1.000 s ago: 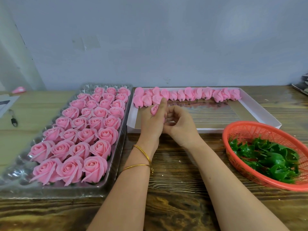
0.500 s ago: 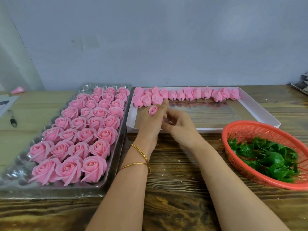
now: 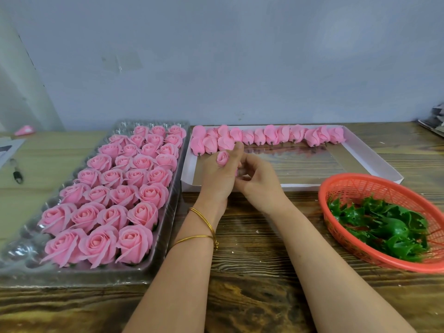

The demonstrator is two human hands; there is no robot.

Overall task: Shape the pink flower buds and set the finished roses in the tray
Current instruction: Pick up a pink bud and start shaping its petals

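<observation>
While your left hand (image 3: 216, 179) gripped the pink bud (image 3: 222, 157) above the white box (image 3: 374, 159) and your right hand (image 3: 258, 181) pinched its lower petals, you needed gentle, even peeling, not tugging.

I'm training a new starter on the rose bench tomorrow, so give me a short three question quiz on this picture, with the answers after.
1. True or false: the round orange plastic mesh basket of green plastic leaf pieces stands to the left of the shallow white cardboard box.
2. Which wrist wears the two thin gold bangles? A left, B right, C both.
3. Fill in: the row of unshaped pink flower buds lies along the ___ edge of that box.
Key: 1 false, it stands to the right. 2 A; that left hand holds one small pink bud. 3 far.
</observation>
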